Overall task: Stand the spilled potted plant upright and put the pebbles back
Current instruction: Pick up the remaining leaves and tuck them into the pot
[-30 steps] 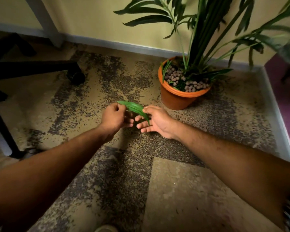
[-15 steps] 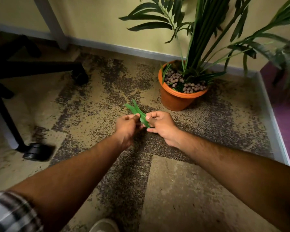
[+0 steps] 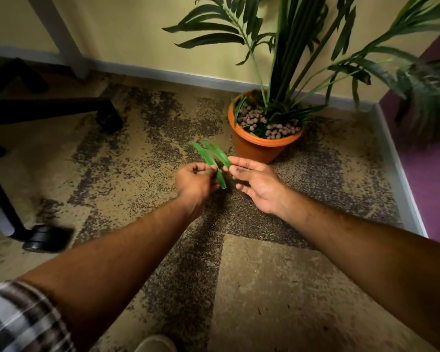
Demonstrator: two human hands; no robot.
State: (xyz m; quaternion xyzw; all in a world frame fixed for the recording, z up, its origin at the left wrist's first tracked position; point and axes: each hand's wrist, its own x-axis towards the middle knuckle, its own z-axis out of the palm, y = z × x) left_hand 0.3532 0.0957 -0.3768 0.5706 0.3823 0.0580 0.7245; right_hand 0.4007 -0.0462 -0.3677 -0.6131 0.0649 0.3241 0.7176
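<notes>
The orange plant pot (image 3: 258,148) stands upright on the carpet near the room's corner, its tall palm fronds (image 3: 287,47) rising above it. Pale pebbles (image 3: 254,117) lie on the soil inside the rim. In front of the pot my left hand (image 3: 197,182) pinches two loose green leaves (image 3: 210,156) that fan up and to the left. My right hand (image 3: 257,184) is beside them, palm turned up and fingers relaxed, with the fingertips touching the nearer leaf.
An office chair's black base and castors (image 3: 46,237) take up the left side. A grey desk leg (image 3: 59,34) stands at the back left wall. A skirting board (image 3: 396,168) borders the carpet on the right. My shoe tip (image 3: 155,344) shows at the bottom.
The leaves were held between both hands and folded together. Now my left hand alone pinches them and my right hand has opened and eased to the right.
</notes>
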